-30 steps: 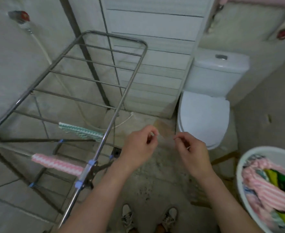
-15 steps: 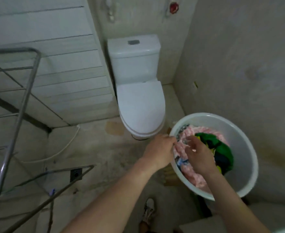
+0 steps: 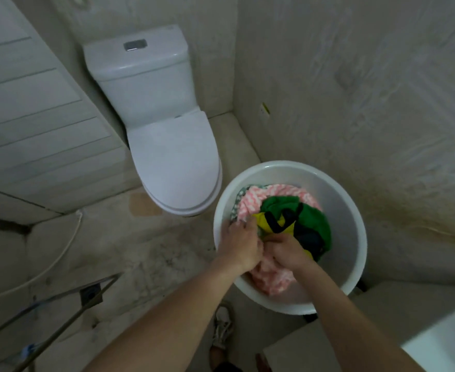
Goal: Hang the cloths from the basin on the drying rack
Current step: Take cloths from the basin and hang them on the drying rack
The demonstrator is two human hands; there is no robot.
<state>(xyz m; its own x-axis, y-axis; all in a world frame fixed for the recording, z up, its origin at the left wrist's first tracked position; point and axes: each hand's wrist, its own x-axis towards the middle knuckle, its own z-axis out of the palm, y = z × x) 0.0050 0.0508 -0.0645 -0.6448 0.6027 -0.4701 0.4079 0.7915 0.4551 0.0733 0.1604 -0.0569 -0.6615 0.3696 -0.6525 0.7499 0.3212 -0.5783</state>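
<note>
Hands, two, both down in the basin [image 3: 355, 210]. Left hand [image 3: 238, 245]: at the near-left side of the pile, fingers curled into the pink cloth [image 3: 272, 280], apparently gripping a fold. Right hand [image 3: 288, 251]: touching the left, fingers buried under the yellow cloth [image 3: 262, 222]; you cannot tell from here whether it has hold of anything. Contents of basin: pink cloth round the edge, green cloth [image 3: 315, 218] on top with a dark strap across it, yellow beneath, a patterned scrap at the far-left side; nothing lifted clear yet. Change: a second ago you held both hands up by the rack, where two cloths already hung; half a second ago they were just reaching the pile; now they are sunk into it. Reading: one hanging is finished and you are picking the next cloth, with most of the load still to go. Rack [image 3: 59, 326]: only a lower bar shows, lower left, well apart from the basin. Toilet [image 3: 172, 162]: just beside the basin.
</note>
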